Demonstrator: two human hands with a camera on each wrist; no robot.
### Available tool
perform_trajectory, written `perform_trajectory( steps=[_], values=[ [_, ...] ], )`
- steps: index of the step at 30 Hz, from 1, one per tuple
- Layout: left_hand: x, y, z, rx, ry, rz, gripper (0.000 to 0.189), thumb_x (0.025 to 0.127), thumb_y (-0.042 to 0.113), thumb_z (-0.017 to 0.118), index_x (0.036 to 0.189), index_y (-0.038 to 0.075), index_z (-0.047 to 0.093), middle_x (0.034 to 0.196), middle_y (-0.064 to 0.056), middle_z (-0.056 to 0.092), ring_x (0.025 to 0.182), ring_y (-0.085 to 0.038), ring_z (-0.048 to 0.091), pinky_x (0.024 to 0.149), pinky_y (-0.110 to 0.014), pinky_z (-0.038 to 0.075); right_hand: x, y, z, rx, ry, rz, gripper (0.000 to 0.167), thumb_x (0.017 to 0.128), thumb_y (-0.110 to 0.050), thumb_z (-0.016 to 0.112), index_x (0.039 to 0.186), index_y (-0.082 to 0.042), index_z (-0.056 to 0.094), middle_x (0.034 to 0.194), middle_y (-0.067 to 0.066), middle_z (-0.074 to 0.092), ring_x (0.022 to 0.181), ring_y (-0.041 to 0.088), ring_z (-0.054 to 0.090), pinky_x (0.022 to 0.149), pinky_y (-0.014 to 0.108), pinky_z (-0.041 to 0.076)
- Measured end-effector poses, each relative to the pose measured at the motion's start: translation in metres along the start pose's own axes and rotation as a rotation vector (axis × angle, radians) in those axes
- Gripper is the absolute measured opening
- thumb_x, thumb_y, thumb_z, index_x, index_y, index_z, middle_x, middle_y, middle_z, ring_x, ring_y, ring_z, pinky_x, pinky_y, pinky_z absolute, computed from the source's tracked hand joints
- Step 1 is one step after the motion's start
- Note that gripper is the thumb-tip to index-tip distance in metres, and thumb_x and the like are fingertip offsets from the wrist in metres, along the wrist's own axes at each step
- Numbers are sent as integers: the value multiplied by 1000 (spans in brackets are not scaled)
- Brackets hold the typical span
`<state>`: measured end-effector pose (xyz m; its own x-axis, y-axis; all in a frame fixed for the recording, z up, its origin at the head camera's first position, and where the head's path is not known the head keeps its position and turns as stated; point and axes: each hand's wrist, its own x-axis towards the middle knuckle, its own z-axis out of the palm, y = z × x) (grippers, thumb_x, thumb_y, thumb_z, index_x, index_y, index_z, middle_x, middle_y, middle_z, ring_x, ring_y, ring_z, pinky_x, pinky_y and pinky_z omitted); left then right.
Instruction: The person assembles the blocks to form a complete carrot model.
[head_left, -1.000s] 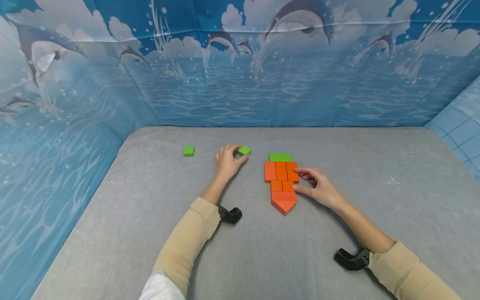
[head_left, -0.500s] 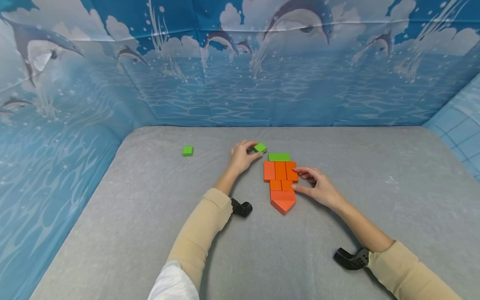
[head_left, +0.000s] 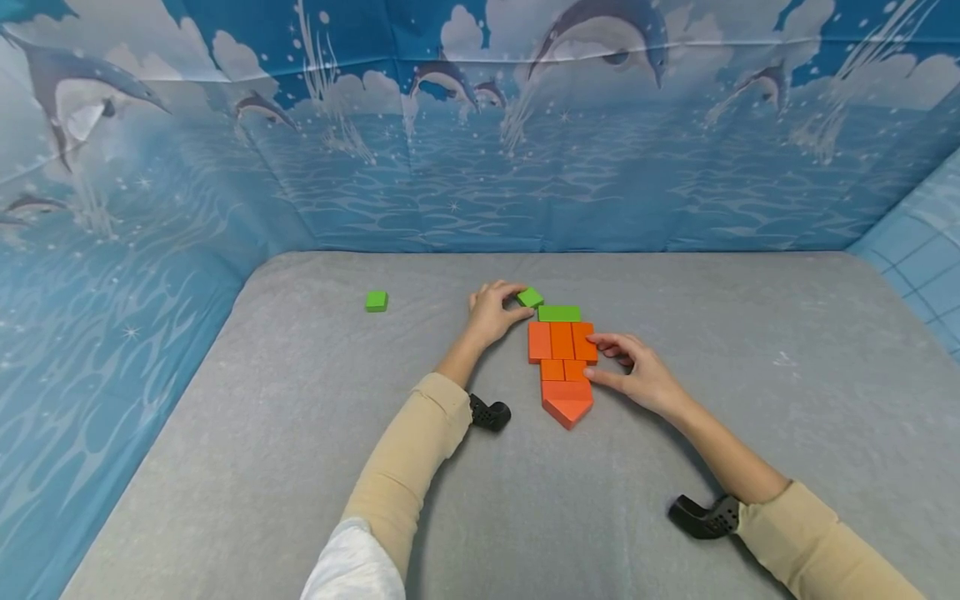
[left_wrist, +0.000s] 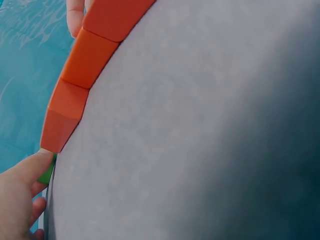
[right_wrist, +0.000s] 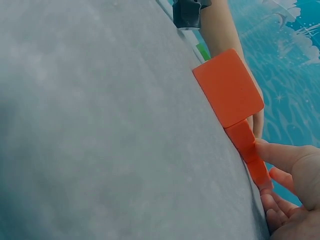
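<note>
My left hand [head_left: 497, 315] pinches a small green block [head_left: 530, 298] between thumb and fingers. That block is tilted beside the left end of a flat green block [head_left: 559, 313]. Below the flat one, an arrangement of orange blocks lies on the cloth: several upright blocks [head_left: 562, 341], two small ones [head_left: 552, 370], and a pointed block [head_left: 567, 403] at the near end. My right hand [head_left: 637, 371] rests at the right side of the orange blocks, thumb by a small one and fingertips by an upright one. In the left wrist view, the pinched green block is mostly hidden by the left thumb.
Another small green block [head_left: 377, 302] lies to the left on the grey cloth [head_left: 247, 467]. A blue curtain [head_left: 480, 183] printed with dolphins stands behind the far edge. Black wrist mounts [head_left: 705, 517] hang from both wrists.
My left hand has carried the small green block to the right, up to the flat green block. My right hand and the orange blocks have stayed in place.
</note>
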<state>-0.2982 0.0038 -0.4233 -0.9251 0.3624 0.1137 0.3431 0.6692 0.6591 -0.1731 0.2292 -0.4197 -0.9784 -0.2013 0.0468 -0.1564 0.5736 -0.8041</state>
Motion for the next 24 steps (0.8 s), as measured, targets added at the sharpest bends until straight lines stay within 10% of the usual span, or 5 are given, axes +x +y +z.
perform_trajectory(
  steps=[24],
  values=[
    [-1, 0, -1, 15, -23, 29, 45, 83, 33, 66, 125, 19, 57, 119, -1, 56, 108, -20, 45, 96, -41, 22, -1, -6, -2, 12, -10, 7, 52, 83, -19, 68, 127, -1, 49, 119, 17, 49, 106, 29, 46, 89, 41, 33]
  ],
)
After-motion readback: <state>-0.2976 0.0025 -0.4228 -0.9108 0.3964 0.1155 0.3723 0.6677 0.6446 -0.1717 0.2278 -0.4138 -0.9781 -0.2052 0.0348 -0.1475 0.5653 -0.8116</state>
